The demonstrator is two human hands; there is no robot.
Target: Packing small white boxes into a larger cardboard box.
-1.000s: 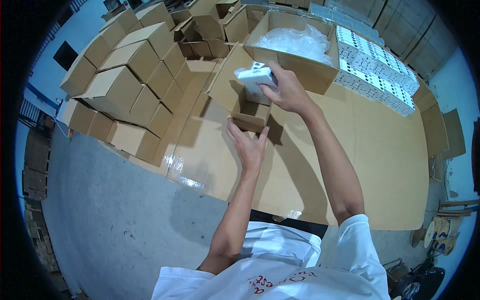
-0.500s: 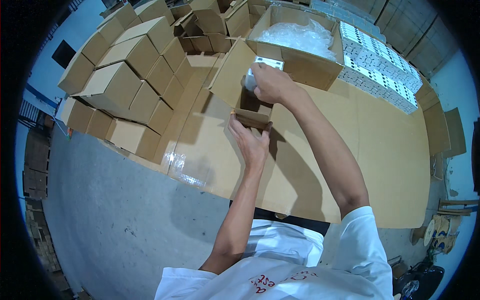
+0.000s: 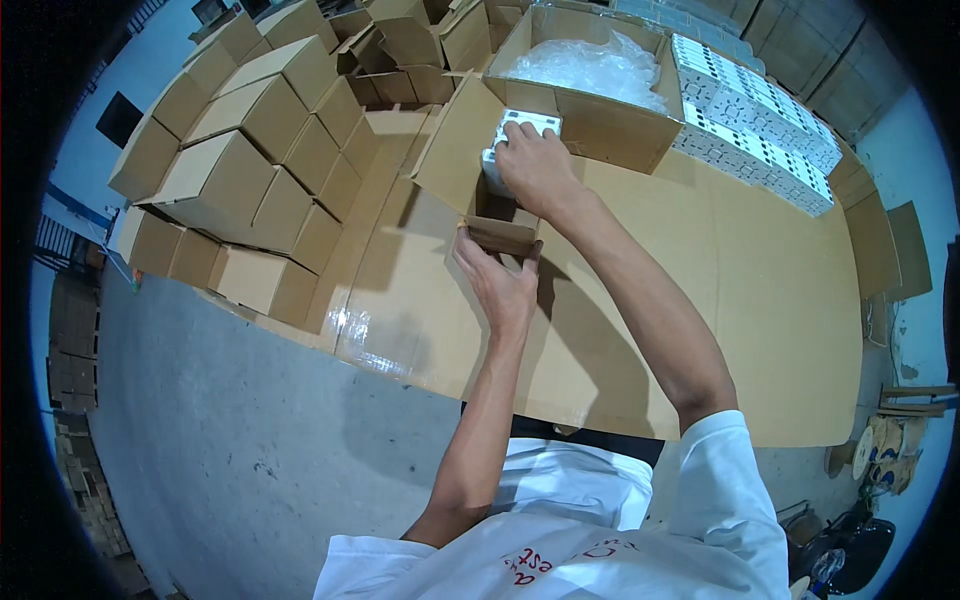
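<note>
My right hand (image 3: 535, 165) grips a small white box (image 3: 520, 128) and holds it over the mouth of a small open brown carton (image 3: 497, 232) on the cardboard-covered table (image 3: 700, 300). My left hand (image 3: 497, 277) clasps the near wall of that carton, thumb on one side and fingers over the edge. One of the carton's flaps (image 3: 455, 150) stands up to the left of the white box. The inside of the carton is mostly hidden by my hands.
A large open carton (image 3: 590, 100) with clear plastic bags (image 3: 595, 65) stands behind. Rows of white boxes (image 3: 750, 120) lie at the back right. Stacks of closed brown cartons (image 3: 250, 170) fill the left side. Grey floor (image 3: 200, 430) lies below the table edge.
My right hand has carried the white box further from me and lower, toward the open carton. My left hand has kept its hold on the carton's near wall.
</note>
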